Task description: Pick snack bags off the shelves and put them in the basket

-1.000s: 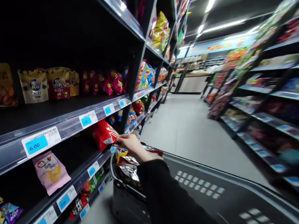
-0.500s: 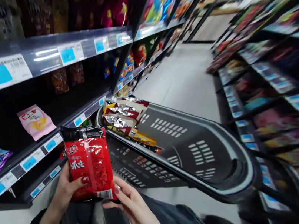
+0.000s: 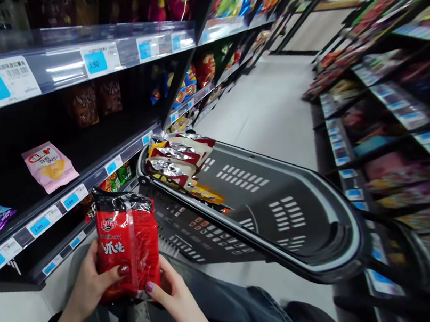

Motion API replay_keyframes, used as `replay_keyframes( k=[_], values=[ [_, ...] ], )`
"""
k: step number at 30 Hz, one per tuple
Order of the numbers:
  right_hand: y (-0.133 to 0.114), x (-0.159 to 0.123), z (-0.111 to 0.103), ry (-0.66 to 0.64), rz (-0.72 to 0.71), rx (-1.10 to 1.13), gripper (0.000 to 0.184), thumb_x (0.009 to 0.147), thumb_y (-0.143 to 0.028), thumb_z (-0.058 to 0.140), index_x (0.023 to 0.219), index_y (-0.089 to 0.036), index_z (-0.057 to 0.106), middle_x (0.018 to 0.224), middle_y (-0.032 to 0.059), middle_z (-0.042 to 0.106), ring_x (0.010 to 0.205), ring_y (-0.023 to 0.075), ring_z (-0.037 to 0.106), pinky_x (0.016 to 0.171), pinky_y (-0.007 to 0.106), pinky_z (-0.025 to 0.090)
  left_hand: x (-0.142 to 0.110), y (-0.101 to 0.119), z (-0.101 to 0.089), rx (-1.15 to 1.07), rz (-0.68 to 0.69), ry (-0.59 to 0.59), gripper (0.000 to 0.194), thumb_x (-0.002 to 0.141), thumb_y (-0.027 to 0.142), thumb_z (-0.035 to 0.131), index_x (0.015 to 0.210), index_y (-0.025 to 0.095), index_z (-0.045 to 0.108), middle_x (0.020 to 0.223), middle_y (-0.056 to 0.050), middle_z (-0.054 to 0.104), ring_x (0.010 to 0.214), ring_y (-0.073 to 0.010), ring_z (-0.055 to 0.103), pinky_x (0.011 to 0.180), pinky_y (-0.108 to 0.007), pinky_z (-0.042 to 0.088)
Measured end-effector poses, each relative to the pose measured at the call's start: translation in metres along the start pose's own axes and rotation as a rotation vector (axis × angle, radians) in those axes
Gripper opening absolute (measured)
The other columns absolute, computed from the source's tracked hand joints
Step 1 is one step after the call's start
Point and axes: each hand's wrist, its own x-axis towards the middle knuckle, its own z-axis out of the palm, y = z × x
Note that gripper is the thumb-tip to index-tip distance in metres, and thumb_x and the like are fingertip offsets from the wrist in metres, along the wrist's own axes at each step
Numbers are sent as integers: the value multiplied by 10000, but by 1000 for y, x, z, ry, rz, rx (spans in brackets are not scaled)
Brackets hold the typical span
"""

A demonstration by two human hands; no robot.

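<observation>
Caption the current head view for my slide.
Left hand and right hand hold a red snack bag near a shopping basket.

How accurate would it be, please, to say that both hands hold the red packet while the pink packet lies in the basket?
One part is wrong: the pink packet is not in the basket; it lies on the shelf, as the head view shows. The left hand and right hand do both hold the red packet.

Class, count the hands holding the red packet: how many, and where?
2: left hand on the left side of the red packet, right hand at its lower right corner; part of each is hidden behind it.
</observation>
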Motion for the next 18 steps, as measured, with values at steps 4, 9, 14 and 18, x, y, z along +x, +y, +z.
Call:
replay_keyframes(
  k=[4, 9, 14, 18],
  values=[
    [1, -2, -1, -19, -40, 33, 549, 655, -424, 783, 1143, -279, 576, 1058, 32, 693, 952, 233, 654, 819, 325, 540, -4, -3, -5, -22, 12, -40, 613, 695, 305, 778, 1227, 201, 491, 1189, -82, 659, 1036, -246, 636, 886, -316, 508],
    [9, -6, -4, -23, -80, 50, 632, 617, -395, 817, 1181, -269, 559, 1151, 56, 669, 1025, 251, 641, 872, 341, 526, -7, -8, -11, -55, 50, -111, 664, 645, 276, 816, 1223, 218, 495, 1137, -58, 684, 1035, -248, 638, 849, -284, 515],
    [13, -7, -4, -8, -75, 20, 696, 621, -383, 816, 1236, -252, 518, 1245, 77, 629, 1102, 254, 612, 932, 352, 501, -9, -11, -11, -92, 80, -69, 687, 621, 299, 825, 1228, 190, 521, 1074, -71, 702, 958, -251, 655, 816, -302, 529],
    [11, -6, 0, -36, -108, 1, 595, 673, -382, 783, 1197, -225, 550, 1180, 83, 655, 1035, 238, 635, 890, 329, 515, -8, -13, -12, -87, 94, -57, 687, 604, 316, 829, 1215, 186, 545, 1065, -72, 707, 958, -259, 655, 820, -317, 534]
  ],
)
